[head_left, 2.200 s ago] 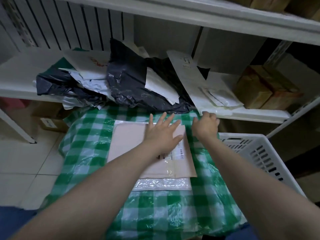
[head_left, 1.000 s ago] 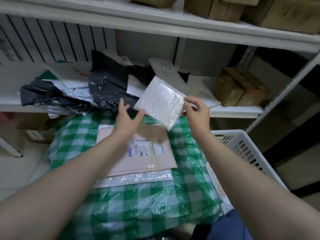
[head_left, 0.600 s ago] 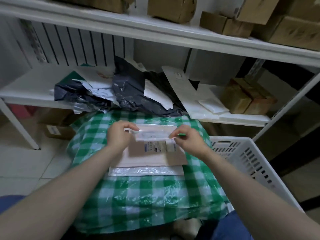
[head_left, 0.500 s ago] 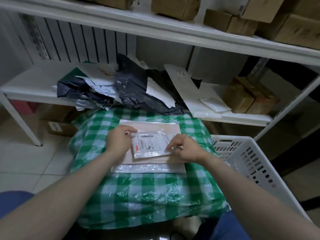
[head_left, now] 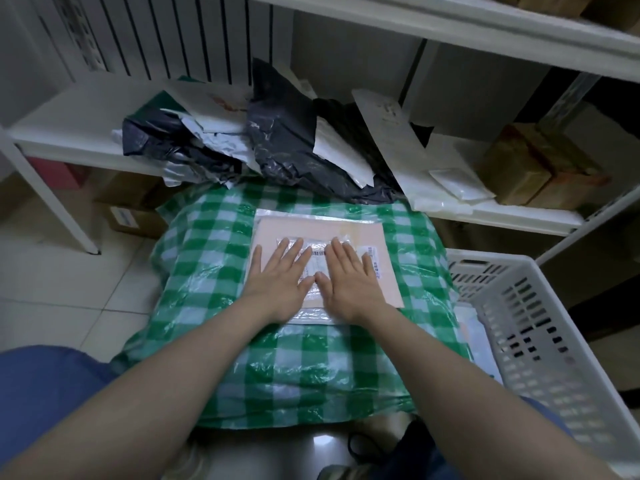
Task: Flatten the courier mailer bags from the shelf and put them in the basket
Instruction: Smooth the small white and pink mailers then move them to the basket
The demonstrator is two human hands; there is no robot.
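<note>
Left hand point(head_left: 280, 278) and right hand point(head_left: 349, 282): both flat, fingers straight and spread, palms pressing a small glossy labelled mailer point(head_left: 317, 261), gripping nothing. This mailer lies on a flat rectangular pale-pink mailer point(head_left: 379, 261), which rests on a crinkled green-and-white checked plastic bundle point(head_left: 311, 358). To the right: a white slotted plastic basket point(head_left: 540, 327). Beyond, on the white shelf point(head_left: 69, 129): crumpled dark-grey film bags point(head_left: 287, 140)

Glossy plastic checked cover point(head_left: 311, 358), matt pink mailer point(head_left: 272, 233), perforated plastic basket point(head_left: 540, 306).

Head camera faces forward and down, near the shelf point(head_left: 69, 121).
</note>
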